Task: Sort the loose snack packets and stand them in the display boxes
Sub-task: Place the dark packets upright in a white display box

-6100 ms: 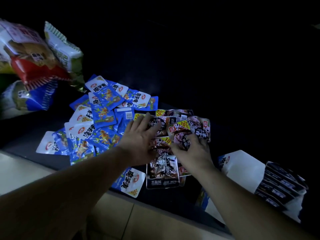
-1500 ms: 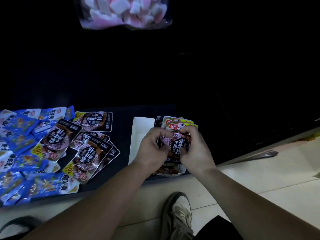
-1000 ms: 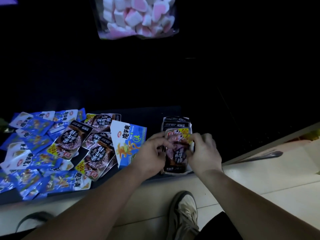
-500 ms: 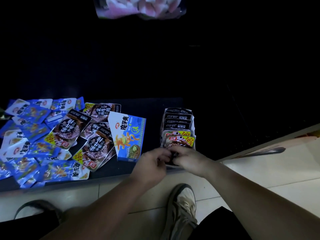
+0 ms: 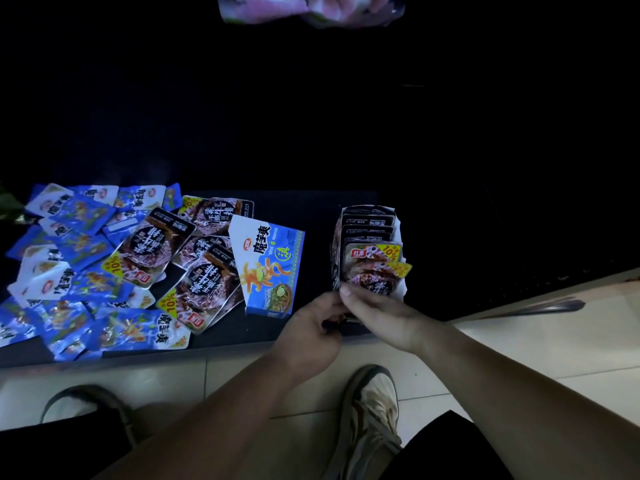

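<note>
A narrow display box (image 5: 336, 244) stands on the dark shelf, filled with upright dark snack packets (image 5: 372, 268). My right hand (image 5: 381, 315) grips the near end of the box, fingers curled at the front packet. My left hand (image 5: 311, 332) curls against the box's front left corner. A blue display box (image 5: 270, 268) lies flat to the left. Loose dark packets (image 5: 204, 282) lie beside it. Farther left spreads a heap of blue packets (image 5: 76, 271).
The shelf edge (image 5: 138, 351) runs just below the packets, with pale floor tiles beneath. My shoes (image 5: 369, 414) stand on the tiles. A bag of pink and white sweets (image 5: 311, 8) hangs at the top. The shelf's back is dark.
Six seconds ago both hands gathered dark packets from the heap. They carried them right and stood them in the narrow box. In the last half second both hands stayed at the box front.
</note>
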Demonstrator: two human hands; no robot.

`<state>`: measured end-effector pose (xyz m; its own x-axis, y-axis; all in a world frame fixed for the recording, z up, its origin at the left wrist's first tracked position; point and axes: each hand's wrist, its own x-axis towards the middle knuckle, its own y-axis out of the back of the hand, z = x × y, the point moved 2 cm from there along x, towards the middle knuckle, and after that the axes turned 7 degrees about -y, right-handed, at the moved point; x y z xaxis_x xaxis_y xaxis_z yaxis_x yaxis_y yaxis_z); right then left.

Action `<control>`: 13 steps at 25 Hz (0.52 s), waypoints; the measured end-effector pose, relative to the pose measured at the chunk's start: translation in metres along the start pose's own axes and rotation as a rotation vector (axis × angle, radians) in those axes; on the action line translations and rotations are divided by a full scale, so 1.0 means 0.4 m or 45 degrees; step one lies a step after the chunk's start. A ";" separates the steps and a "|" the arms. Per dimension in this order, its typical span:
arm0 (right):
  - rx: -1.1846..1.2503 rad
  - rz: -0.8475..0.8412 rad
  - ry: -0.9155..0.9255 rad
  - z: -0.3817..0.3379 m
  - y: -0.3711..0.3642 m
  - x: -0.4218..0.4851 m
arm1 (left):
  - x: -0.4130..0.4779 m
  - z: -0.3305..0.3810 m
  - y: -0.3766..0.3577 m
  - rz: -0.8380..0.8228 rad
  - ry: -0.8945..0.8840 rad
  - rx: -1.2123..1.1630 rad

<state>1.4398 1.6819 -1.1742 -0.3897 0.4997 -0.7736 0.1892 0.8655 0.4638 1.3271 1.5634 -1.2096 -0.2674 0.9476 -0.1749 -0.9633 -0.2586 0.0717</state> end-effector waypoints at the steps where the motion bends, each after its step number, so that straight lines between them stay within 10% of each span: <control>1: 0.028 0.014 -0.037 -0.009 0.007 -0.012 | -0.003 0.002 0.011 0.080 0.039 -0.034; 7: -0.350 0.444 0.175 -0.079 0.027 -0.074 | -0.042 -0.001 0.236 0.953 -0.012 0.616; 13: -0.137 0.450 0.395 -0.162 -0.045 -0.034 | -0.049 -0.080 0.274 0.503 0.222 0.276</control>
<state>1.3833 1.6574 -1.1442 -0.5723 0.7144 -0.4027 0.2702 0.6279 0.7299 1.2262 1.5105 -1.2296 -0.6294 0.7344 -0.2540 -0.7655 -0.5296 0.3654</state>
